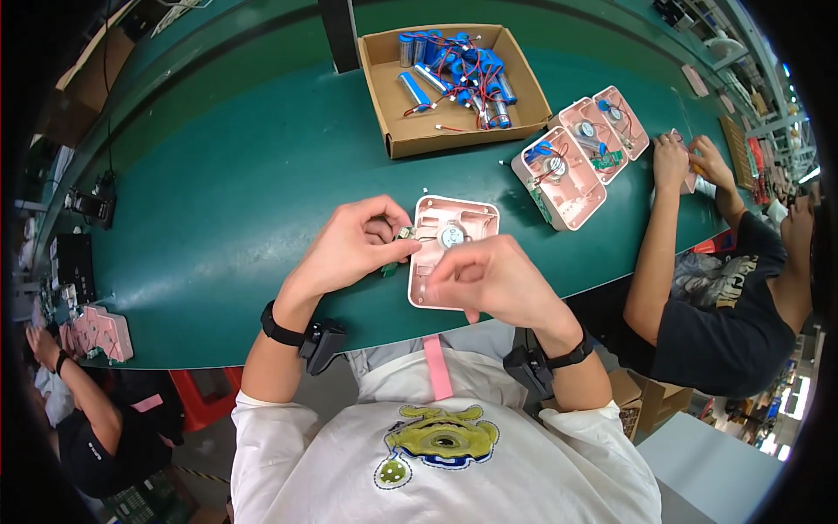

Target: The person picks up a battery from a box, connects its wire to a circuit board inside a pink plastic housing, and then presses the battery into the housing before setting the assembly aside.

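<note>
A pink plastic housing [419,288] lies open side up on the table in front of me, with a round metal speaker [452,236] inside it. My left hand [353,244] is at its left edge, thumb and fingers closed on a small green circuit board [390,269]. The fingers partly cover the board. Over the housing's lower right part is my right hand [497,279], its fingers curled together and slightly blurred. Whatever those fingertips pinch, if anything, cannot be made out. This hand hides part of the housing's inside.
A cardboard box [401,144] of blue wired batteries stands at the back of the green table [218,227]. Several pink housings [576,210] with speakers and wires line up to the right. A co-worker's hands [672,166] work beyond them; another person's hand [42,348] is far left.
</note>
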### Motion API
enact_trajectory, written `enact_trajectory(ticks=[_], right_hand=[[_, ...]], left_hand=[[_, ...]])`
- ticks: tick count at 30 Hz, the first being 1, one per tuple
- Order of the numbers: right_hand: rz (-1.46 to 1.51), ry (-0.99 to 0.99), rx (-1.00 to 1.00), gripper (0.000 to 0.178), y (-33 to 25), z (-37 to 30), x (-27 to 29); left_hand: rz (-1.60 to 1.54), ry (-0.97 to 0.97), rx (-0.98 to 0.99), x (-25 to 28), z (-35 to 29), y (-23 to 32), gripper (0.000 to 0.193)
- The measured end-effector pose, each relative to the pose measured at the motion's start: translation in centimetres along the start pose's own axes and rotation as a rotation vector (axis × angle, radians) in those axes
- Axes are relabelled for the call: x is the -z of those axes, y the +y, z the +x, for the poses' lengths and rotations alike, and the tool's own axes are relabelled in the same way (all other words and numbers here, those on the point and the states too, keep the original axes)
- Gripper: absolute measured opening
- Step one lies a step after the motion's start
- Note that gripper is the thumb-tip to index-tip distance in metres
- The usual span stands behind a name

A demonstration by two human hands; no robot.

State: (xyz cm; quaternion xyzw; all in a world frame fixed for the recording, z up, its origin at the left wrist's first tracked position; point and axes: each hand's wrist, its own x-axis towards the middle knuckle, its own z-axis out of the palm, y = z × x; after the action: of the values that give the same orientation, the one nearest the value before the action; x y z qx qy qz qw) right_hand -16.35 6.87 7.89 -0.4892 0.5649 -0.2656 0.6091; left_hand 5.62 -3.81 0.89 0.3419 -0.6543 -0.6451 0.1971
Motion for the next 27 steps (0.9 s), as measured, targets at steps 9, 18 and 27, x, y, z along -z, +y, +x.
enact_trajectory(ticks=[9, 18, 27], right_hand=[[-0.497, 0.483, 0.433, 0.009, 1.9, 3.2, -1.3], [-0.458, 0.446, 0.359, 0.009, 1.7, 3.1, -1.0], [-0.485, 0.462, 0.378, 0.008, 1.5, 3.3, -1.0]], left_hand=[[-0.003, 0.041, -0.145, -0.8, -0.1, 0.3, 0.023], [0.2, 0.093, -0.307, -1.3, -0.4, 0.7, 0.02], [0.41, 0.108, -0.52, -1.5, -0.6, 1.3, 0.023]])
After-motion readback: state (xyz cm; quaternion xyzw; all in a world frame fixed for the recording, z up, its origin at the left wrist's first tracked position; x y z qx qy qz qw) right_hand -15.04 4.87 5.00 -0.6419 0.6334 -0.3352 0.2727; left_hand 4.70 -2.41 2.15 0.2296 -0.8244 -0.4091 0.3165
